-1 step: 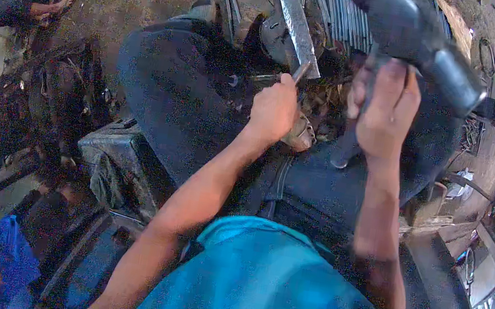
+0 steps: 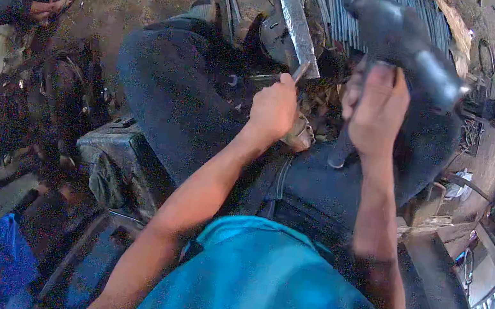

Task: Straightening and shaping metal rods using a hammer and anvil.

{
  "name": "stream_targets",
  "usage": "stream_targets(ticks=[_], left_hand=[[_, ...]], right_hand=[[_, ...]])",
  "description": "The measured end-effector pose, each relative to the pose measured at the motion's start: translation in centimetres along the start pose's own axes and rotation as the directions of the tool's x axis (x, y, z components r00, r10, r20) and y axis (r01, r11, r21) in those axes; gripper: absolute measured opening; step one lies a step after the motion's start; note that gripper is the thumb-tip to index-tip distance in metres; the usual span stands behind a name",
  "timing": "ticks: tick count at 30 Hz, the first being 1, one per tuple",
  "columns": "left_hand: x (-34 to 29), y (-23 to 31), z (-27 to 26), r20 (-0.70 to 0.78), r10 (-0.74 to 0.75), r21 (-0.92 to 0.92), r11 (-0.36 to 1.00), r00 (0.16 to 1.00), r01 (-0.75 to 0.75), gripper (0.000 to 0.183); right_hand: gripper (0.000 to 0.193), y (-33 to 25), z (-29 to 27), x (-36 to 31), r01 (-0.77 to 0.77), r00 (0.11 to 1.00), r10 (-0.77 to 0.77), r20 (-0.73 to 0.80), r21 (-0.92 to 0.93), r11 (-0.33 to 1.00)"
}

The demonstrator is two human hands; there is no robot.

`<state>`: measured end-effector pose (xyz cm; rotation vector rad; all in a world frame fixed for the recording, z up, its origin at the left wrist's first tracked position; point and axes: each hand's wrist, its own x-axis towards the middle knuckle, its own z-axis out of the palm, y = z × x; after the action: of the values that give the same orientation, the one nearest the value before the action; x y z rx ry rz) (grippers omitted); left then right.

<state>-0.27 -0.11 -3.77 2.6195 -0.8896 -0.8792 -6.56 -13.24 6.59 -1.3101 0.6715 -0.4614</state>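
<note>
A long silver blade (image 2: 294, 23) with a dimpled surface rests on a round dark metal block (image 2: 274, 36) between my knees. My left hand (image 2: 274, 108) is closed around the narrow tang at its near end. In my right hand (image 2: 377, 120) is a hammer (image 2: 406, 50), raised beside the blade and apart from it. Its heavy head is blurred, and the handle's butt shows below my fist. A worn brownish object (image 2: 299, 133) sits just under my left hand; its kind is unclear.
Many thin metal rods (image 2: 328, 12) lie beyond the hammer. A dark box (image 2: 125, 151) stands left of my leg. At the far left are a co-worker's blue sleeve (image 2: 9, 249) and a bare foot (image 2: 61, 3). Chains (image 2: 471, 135) lie at the right.
The hammer and my right hand have shifted slightly left and turned a little, with the hammer's face end lower-left of before. My left hand and the blade look unmoved.
</note>
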Motion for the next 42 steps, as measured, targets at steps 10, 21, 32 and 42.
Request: stream_targets(ticks=[10, 21, 32, 42], left_hand=[[0.6, 0.4, 1.5, -0.086, 0.028, -0.041, 0.999, 0.996, -0.032, 0.014], [0.6, 1.6, 1.2, -0.100, 0.042, -0.028, 0.999, 0.994, -0.045, 0.017], [-0.4, 1.3, 0.1, -0.074, 0.014, -0.032, 0.999, 0.997, -0.016, 0.028], [-0.1, 1.2, 1.6, -0.120, 0.122, 0.067, 0.991, 0.985, -0.114, 0.015]], right_hand=[[0.035, 8.0, -2.7, 0.0, -0.347, 0.938, 0.341, -0.070, -0.110, 0.931], [0.036, 12.5, -4.2, 0.4, 0.054, 0.992, -0.112, -0.049, -0.643, 0.764], [0.033, -3.3, -1.5, 0.0, 0.069, 0.996, -0.072, -0.045, -0.070, 0.995], [0.044, 14.6, -4.5, 0.7, -0.124, 0.992, 0.075, -0.100, -0.740, 0.661]])
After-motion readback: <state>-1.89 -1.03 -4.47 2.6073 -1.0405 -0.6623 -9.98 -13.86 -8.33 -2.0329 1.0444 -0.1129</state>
